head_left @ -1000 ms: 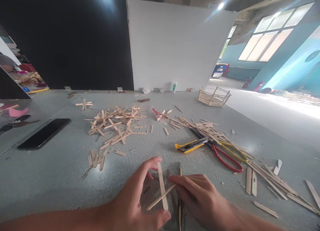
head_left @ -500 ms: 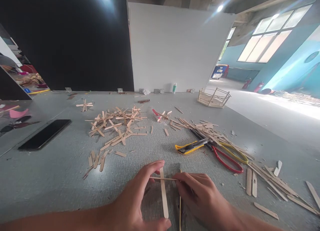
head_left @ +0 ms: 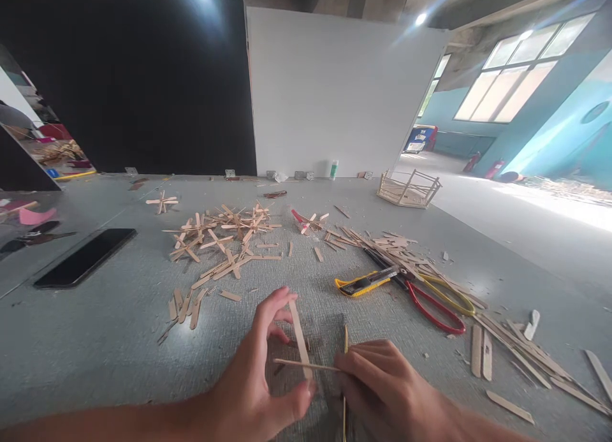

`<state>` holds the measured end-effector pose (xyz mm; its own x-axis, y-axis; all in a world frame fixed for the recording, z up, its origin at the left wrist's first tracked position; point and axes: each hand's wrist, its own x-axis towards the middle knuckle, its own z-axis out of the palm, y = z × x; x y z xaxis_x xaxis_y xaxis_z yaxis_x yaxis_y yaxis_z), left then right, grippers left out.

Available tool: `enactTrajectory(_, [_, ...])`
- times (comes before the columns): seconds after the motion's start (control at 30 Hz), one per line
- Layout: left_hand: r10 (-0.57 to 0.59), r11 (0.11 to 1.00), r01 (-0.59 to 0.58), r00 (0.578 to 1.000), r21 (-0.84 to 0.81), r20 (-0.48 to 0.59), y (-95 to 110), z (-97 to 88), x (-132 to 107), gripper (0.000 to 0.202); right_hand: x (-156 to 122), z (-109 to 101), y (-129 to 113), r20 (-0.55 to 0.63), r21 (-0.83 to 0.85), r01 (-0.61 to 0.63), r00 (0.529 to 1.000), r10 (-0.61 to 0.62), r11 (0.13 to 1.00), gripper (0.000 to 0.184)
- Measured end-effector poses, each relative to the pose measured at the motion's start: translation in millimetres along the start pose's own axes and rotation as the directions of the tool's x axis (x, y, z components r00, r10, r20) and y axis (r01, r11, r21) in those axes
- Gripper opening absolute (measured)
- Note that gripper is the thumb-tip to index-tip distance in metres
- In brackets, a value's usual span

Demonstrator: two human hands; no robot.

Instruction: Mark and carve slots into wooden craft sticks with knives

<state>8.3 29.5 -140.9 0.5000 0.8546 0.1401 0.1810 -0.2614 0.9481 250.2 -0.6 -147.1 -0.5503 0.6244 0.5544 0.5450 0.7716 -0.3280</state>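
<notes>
My left hand (head_left: pixel 258 378) grips a flat popsicle stick (head_left: pixel 298 333) by its two ends, between the fingertips and the thumb. The stick leans, its far end toward the left. In my right hand (head_left: pixel 385 375) is a thin wooden stick (head_left: pixel 320 367), pinched near one end, its tip pointing left. It crosses the popsicle stick close to the thumb. Whether the two touch, I cannot tell. A long slim yellowish piece (head_left: pixel 345 337) lies on the table beside and partly under my right hand; its kind is unclear.
Crossed popsicle sticks (head_left: pixel 217 241) lie in a pile ahead, left of centre. A yellow utility knife (head_left: pixel 366 282) rests by scissors with red and yellow handles (head_left: pixel 435 311). Loose sticks (head_left: pixel 516 343) spread along the right. A phone (head_left: pixel 86 257) lies left; a small stick frame (head_left: pixel 408 190) stands far right.
The thin stick has shifted from the upper part of the popsicle stick toward its near end. My left hand has moved slightly left and tilted the popsicle stick.
</notes>
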Motion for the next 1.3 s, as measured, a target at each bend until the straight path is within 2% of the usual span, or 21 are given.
enactTrajectory(0.1, [-0.055, 0.998, 0.055, 0.998, -0.036, -0.006, 3, 0.9, 0, 0.092, 1, 0, -1, -0.01, -0.007, -0.002, 1.0, 0.002, 1.0, 0.023])
enactTrajectory(0.27, [-0.004, 0.995, 0.005, 1.0, -0.096, 0.009, -11, 5.6, -3, 0.102, 4, 1, -3, -0.05, -0.03, -0.041, 0.998, 0.039, 0.999, 0.021])
enactTrajectory(0.43, [-0.021, 0.998, 0.026, 0.997, -0.059, 0.08, -11, 0.1, -3, 0.102, 3, 3, 0, -0.066, -0.056, -0.053, 0.997, 0.049, 0.997, 0.023])
enactTrajectory(0.6, [0.198, 0.98, -0.185, 0.96, -0.079, 0.2, -9, -5.5, -1, 0.107, 1, 5, 2, -0.071, -0.074, -0.156, 0.986, 0.151, 0.985, 0.025])
enactTrajectory(0.8, [0.084, 0.994, -0.074, 0.988, -0.079, 0.132, 1, -4.0, -6, 0.095, 3, 2, 0, -0.063, -0.053, -0.147, 0.988, 0.144, 0.988, 0.025])
enactTrajectory(0.93, [-0.001, 0.997, 0.007, 0.997, -0.083, 0.075, 3, -1.0, -2, 0.099, 4, -1, -1, -0.011, -0.018, -0.062, 0.998, 0.062, 0.998, 0.025])
enactTrajectory(1.07, [-0.112, 0.989, 0.116, 0.993, -0.091, 0.046, 10, 0.9, 3, 0.092, 6, -4, -2, 0.026, 0.026, 0.008, 1.0, -0.009, 1.0, 0.024])
enactTrajectory(1.3, [-0.139, 0.98, 0.141, 0.99, -0.142, 0.02, 11, 2.0, 4, 0.089, 7, -5, -4, 0.02, 0.031, 0.047, 0.999, -0.048, 0.998, 0.025])
